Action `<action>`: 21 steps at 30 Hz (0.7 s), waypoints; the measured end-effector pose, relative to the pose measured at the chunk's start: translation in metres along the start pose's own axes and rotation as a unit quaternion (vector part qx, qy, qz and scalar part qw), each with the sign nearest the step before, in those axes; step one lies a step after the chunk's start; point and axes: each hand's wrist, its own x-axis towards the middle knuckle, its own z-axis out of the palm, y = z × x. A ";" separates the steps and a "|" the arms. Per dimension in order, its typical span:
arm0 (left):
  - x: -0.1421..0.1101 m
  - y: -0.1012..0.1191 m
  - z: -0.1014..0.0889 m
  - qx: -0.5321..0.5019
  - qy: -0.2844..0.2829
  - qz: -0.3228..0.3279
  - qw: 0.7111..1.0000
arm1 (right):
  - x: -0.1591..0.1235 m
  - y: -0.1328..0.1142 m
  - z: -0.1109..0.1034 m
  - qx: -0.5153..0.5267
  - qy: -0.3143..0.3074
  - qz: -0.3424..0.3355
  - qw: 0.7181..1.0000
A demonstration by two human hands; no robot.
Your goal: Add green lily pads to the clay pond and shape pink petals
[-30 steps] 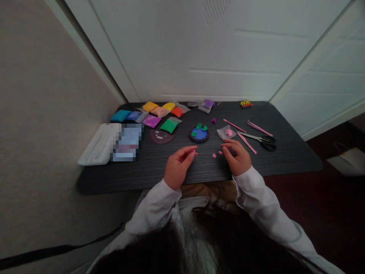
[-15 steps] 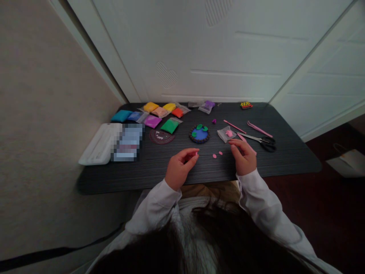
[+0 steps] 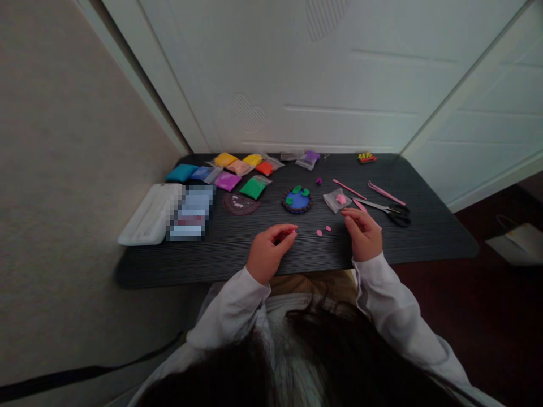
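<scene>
Left hand (image 3: 267, 254): you pinch a small pink piece (image 3: 293, 230) between thumb and fingers, just above the dark table (image 3: 237, 257). Right hand (image 3: 365, 237): your thumb and fingers curl with a narrow gap; cannot tell whether anything sits between them. Two flat pink ovals (image 3: 319, 232) lie apart on the table between your hands. Beyond them: blue disc (image 3: 302, 200), brown beaded rim, green leaf shapes on top. Pink lump (image 3: 341, 199) rests on a clear bag (image 3: 332, 199), near your right fingertips.
</scene>
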 end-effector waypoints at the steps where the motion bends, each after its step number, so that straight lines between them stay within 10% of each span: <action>1: 0.000 0.000 0.000 0.007 -0.002 -0.001 1.000 | 0.000 0.000 0.000 -0.001 0.001 0.000 1.000; 21: -0.002 0.005 -0.001 0.039 -0.018 0.003 0.999 | 0.000 0.000 0.000 -0.002 -0.003 0.001 1.000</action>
